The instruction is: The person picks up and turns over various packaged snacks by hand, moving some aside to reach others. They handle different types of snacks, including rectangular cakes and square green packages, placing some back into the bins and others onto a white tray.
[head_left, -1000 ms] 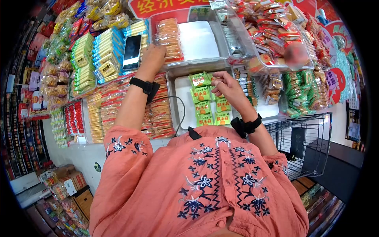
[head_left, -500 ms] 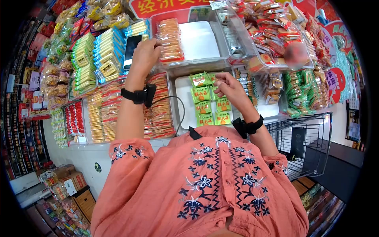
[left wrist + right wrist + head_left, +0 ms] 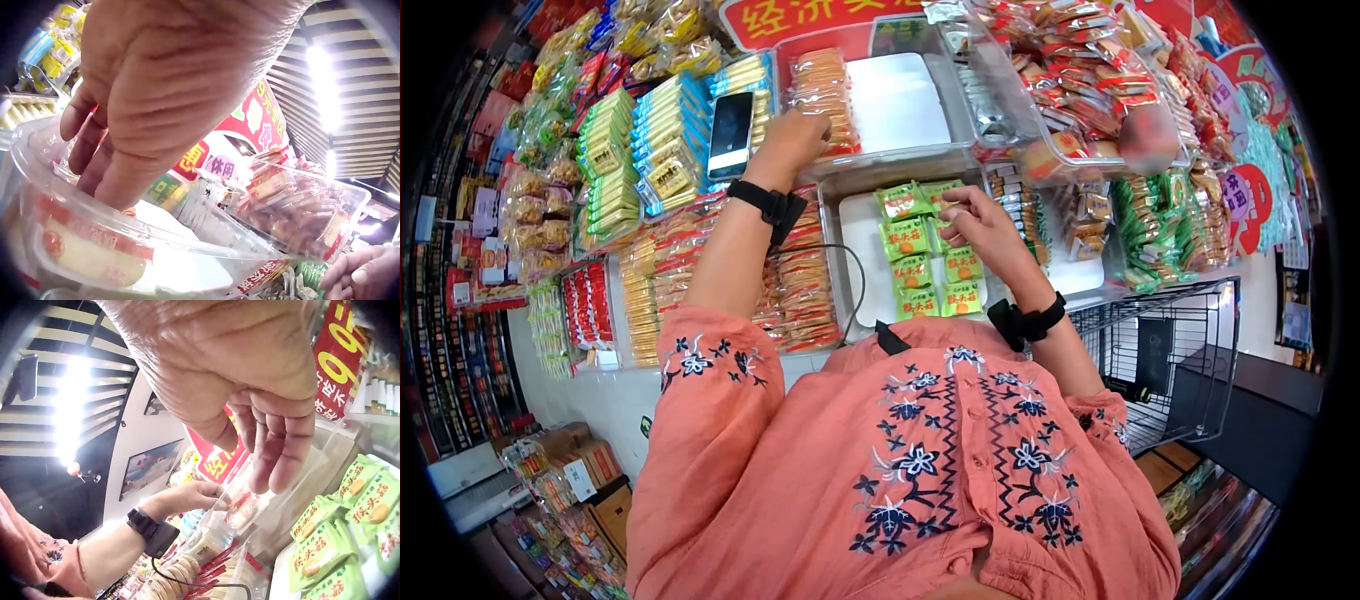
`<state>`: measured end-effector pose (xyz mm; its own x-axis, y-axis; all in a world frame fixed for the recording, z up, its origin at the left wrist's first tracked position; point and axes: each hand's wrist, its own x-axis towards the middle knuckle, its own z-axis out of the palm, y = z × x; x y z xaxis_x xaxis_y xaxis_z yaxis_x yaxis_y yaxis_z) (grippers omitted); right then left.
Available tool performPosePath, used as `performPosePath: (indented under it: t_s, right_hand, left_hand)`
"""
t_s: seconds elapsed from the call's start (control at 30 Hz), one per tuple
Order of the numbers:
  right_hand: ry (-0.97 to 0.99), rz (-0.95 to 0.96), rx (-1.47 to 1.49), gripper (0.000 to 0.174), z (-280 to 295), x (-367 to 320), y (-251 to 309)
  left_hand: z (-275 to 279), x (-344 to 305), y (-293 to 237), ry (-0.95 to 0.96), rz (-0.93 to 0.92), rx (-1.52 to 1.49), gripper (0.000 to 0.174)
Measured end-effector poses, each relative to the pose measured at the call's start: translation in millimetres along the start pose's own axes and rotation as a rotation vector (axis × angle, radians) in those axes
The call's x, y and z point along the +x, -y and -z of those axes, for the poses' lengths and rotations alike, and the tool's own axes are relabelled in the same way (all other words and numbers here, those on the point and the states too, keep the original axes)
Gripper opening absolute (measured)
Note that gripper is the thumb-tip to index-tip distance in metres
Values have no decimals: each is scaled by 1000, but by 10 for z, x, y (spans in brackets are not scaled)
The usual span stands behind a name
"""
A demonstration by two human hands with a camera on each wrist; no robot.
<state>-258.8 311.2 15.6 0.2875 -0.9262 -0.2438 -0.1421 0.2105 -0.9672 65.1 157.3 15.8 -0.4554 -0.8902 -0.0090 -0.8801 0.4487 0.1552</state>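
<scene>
The left grip (image 3: 798, 140) bent its fingers down behind the clear front rim of the upper tray (image 3: 905, 157), at the tan wrapped packets (image 3: 820, 85); its fingertips were hidden, so whether it held one could not be told. The packets lay stacked right beside and beyond that grip, along the tray's left side. The right grip (image 3: 982, 228) held nothing, its fingers loosely bent above the green packets (image 3: 912, 240), which lay in two columns beneath it and to its left in the lower tray (image 3: 863, 262). A dark strap (image 3: 770, 205) circled the wrist behind the left grip. Just left of the left grip, a phone (image 3: 731, 130) rested on wrapped snacks; farther left were blue-wrapped packs (image 3: 670, 140). Well to the right grip's right and lower stood a wire cart (image 3: 1175, 370). Beyond both grips, a red sign (image 3: 830, 20) rose behind the upper tray.
</scene>
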Motion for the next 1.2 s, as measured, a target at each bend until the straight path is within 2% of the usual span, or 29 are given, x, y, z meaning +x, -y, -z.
performPosePath:
  t_s: [0.2, 0.4, 0.5, 0.6, 0.63, 0.73, 0.87, 0.9, 0.93, 1.0, 1.2]
  right_hand:
    - [-17, -29, 14, 36, 21, 4, -49]
    - [17, -8, 8, 37, -23, 46, -13]
    - [16, -6, 8, 36, -23, 58, -2]
    - [4, -23, 14, 36, -2, 60, 54]
    - [-4, -30, 12, 35, 10, 77, 96]
    - [1, 13, 39, 36, 35, 188, 220]
    - [48, 156, 84, 42, -90, 316, 701]
    - [59, 178, 98, 44, -140, 367, 794]
    - [68, 202, 112, 46, -192, 425, 861]
    - [78, 185, 144, 50, -276, 525, 931]
    - [104, 119, 260, 40, -369, 732, 908]
  left_hand:
    - [67, 0, -63, 110, 45, 22, 16]
    - [-96, 39, -28, 98, -27, 163, 17]
    - [-104, 22, 33, 51, -93, 131, 19]
    - [338, -33, -88, 104, -26, -28, 19]
    - [447, -66, -42, 63, -34, -215, 22]
    - [707, -230, -155, -176, 122, -711, 26]
    - [776, -387, -473, -219, 202, -1259, 27]
    - [659, -378, -519, -196, 162, -1426, 30]
    - [678, -441, -626, -159, 198, -1494, 31]
    - [556, -479, -786, -177, 212, -1703, 30]
    - [381, -581, -897, -124, 285, -1803, 29]
